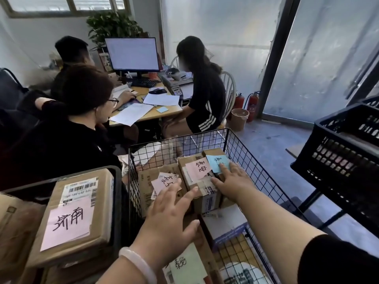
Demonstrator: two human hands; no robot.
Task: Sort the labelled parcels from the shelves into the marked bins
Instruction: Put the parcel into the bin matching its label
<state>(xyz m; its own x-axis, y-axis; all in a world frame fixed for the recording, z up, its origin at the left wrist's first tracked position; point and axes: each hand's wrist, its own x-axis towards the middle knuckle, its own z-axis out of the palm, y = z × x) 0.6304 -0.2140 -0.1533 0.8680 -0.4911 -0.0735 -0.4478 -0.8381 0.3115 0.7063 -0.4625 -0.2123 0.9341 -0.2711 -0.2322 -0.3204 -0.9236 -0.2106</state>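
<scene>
Head view: in the wire bin (180,136), the right hand (233,179) lies flat, fingers straight, at the 3 o'clock side of the pink-noted parcel (196,177). The left hand (170,218) hovers at its 7 o'clock, spread and holding nothing. The parcel is probably best gripped from opposite sides.

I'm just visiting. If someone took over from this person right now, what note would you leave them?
Left hand: open, spread over the parcels, holding nothing.
Right hand: open, fingers flat on the blue-note parcel.
Wire basket holds that one, the pink-note parcel beside it, and more.
Another labelled parcel sits in the bin on the left.
Left to do: shelves out of view, so unknown.
</scene>
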